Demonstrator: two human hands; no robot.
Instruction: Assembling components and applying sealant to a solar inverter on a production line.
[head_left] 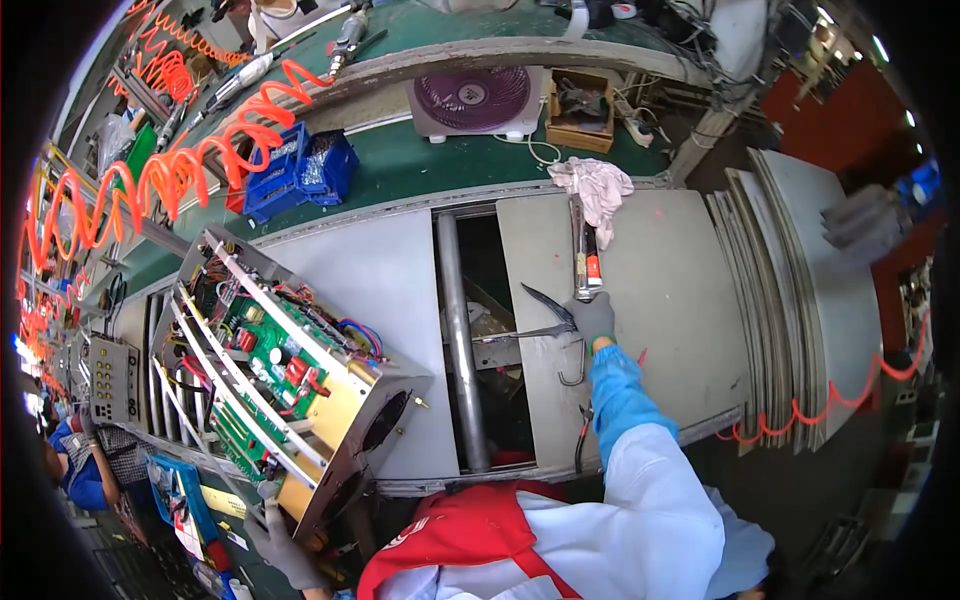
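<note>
At the left rests a tilted open metal chassis with a green circuit board, wires and long pale bars across it. My left hand, in a grey glove, is at its near lower corner, fingers closed at the edge. On the right, my right hand, also gloved, reaches over a grey panel and is closed around dark-handled pliers. Just beyond it lies a long metal tool with an orange part. A metal hook and another pair of pliers lie nearer me.
A gap with a metal roller separates two panels. Stacked sheets stand at right; a blurred co-worker's gloved hand is beyond. Farther back are a pink rag, purple fan, blue bins and orange coiled hoses.
</note>
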